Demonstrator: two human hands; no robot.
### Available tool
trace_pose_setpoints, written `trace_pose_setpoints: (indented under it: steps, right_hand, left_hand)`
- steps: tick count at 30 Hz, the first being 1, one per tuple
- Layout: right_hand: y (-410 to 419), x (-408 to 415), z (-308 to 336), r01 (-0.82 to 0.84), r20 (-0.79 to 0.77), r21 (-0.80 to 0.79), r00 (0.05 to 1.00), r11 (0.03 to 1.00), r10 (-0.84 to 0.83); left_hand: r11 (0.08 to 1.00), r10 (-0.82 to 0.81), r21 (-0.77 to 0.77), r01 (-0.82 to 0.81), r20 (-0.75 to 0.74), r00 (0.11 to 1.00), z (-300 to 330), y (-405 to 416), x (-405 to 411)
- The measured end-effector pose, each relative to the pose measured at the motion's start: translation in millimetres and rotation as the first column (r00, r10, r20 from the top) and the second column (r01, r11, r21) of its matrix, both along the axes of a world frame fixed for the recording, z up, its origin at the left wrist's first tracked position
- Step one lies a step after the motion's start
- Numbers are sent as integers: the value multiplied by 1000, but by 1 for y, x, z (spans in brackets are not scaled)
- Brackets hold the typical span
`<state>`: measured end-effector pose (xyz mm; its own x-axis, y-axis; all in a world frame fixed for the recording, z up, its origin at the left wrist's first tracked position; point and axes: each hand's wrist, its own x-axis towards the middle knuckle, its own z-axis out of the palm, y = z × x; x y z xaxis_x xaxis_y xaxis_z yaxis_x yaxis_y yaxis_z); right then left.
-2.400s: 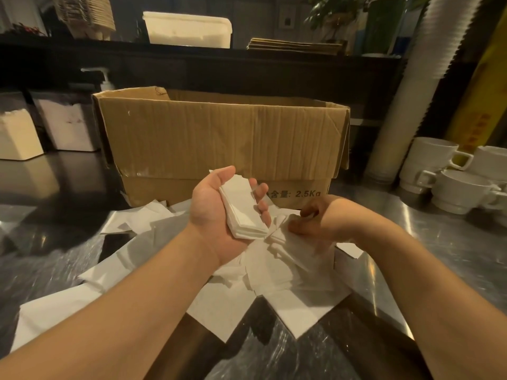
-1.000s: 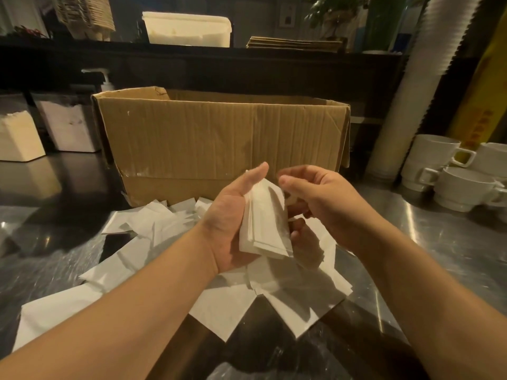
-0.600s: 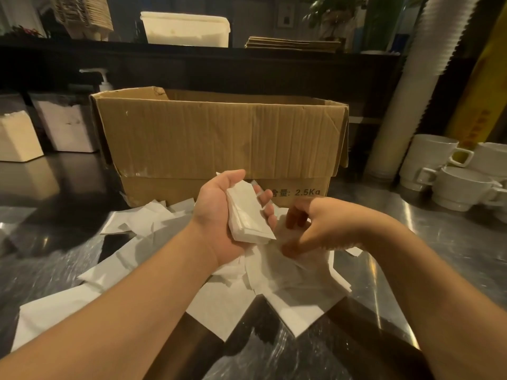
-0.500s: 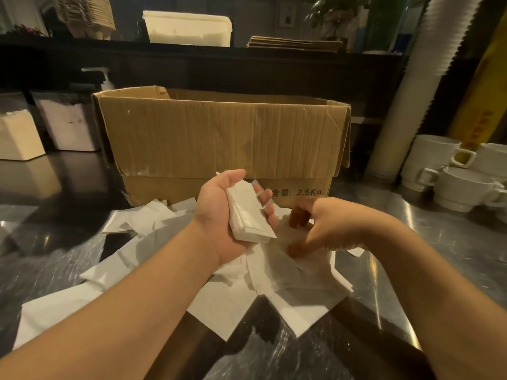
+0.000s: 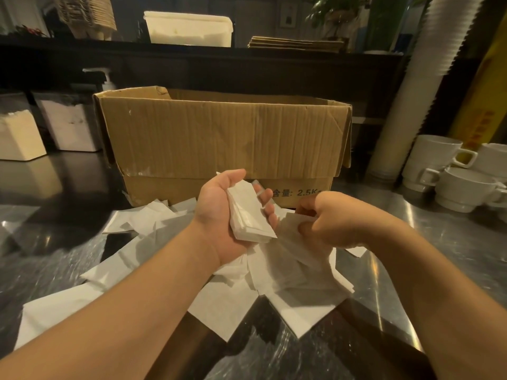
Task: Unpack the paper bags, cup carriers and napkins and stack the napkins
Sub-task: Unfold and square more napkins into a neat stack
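My left hand point(image 5: 219, 212), palm up, holds a small stack of folded white napkins point(image 5: 249, 215) above the counter. To its right, my right hand point(image 5: 334, 223) is curled and pinches a loose napkin point(image 5: 290, 223) on top of the scattered napkin pile point(image 5: 290, 275). More loose white napkins point(image 5: 148, 218) lie spread over the shiny counter point(image 5: 452, 242) to the left and in front of me. Behind the hands stands an open brown cardboard box point(image 5: 219, 138).
White mugs point(image 5: 461, 187) stand stacked at the right, beside a tall column of white cups point(image 5: 406, 100). White containers point(image 5: 68, 124) and a pump bottle point(image 5: 105, 80) sit at the back left. A shelf behind carries a white tub point(image 5: 189, 28) and flat paper bags point(image 5: 296, 43).
A second ago my right hand was up at the stack in my left hand; it has since dropped to the pile and pinched another napkin. The left hand tilted back palm up.
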<state>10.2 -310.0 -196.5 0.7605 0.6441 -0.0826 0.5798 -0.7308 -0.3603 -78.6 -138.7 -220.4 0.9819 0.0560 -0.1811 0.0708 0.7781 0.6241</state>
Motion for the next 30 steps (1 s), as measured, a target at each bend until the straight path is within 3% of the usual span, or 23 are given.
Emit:
trace_pose_setpoints:
  steps: [5, 8, 12, 15, 18, 22, 26, 30]
  right_hand:
    - [1, -2, 4, 48, -9, 216, 999, 975, -47]
    - [-1, -5, 11, 34, -50, 425, 999, 905, -14]
    - [-10, -5, 19, 37, -285, 652, 938, 758, 199]
    - [-18, -5, 20, -55, -337, 752, 825, 657, 454]
    - [-17, -8, 19, -110, -303, 782, 793, 614, 529]
    - [-7, -13, 15, -124, -219, 735, 887, 667, 407]
    - [-1, -18, 10, -82, -179, 668, 947, 739, 266]
    - [6, -23, 6, -115, -34, 660, 983, 742, 182]
  left_hand:
    - [999, 10, 41, -11, 24, 1000, 1, 0, 0]
    - [995, 42, 85, -45, 36, 998, 1, 0, 1]
    - [985, 85, 148, -92, 54, 995, 2, 1, 2]
    - [971, 42, 230, -60, 82, 996, 3, 0, 0]
    - [960, -152, 247, 128, 78, 985, 4, -5, -5]
    - [918, -369, 192, 347, 93, 925, -2, -9, -6]
    - [867, -464, 273, 416, 141, 875, -9, -8, -1]
    - [878, -436, 281, 387, 137, 890, -5, -9, -4]
